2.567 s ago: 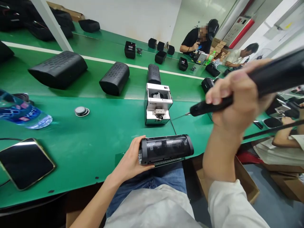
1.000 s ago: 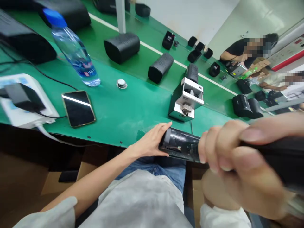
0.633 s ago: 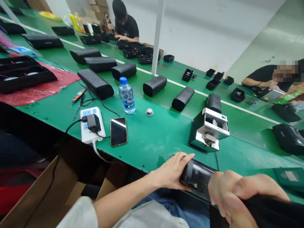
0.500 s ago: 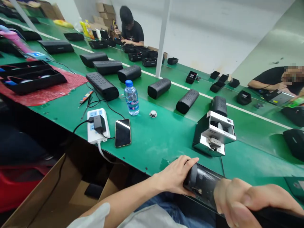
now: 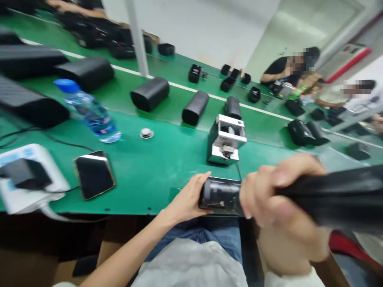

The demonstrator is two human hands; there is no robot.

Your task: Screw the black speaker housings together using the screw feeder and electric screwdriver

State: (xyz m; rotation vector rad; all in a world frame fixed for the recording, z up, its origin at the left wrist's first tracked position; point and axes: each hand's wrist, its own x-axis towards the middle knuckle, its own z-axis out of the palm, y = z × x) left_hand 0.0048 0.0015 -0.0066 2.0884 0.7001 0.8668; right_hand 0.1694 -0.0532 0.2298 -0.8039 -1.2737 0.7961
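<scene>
My left hand is closed around the left end of a black case with a shiny top and rounded corners, at the near edge of the green table. My right hand, close to the camera and slightly blurred, is wrapped around a long black tool that runs off to the right. The tool's exact kind does not show, and my right hand hides the right end of the case. Just beyond the case stands a silver and black metal box.
A water bottle, a phone, a power strip and a small round metal part are on the left. Several black speaker cases, such as this one, line the green table. Co-workers sit across it.
The view has swung right, so the table things appear further left. My right hand and the black tool have risen in the picture. My left hand keeps hold of the case.
</scene>
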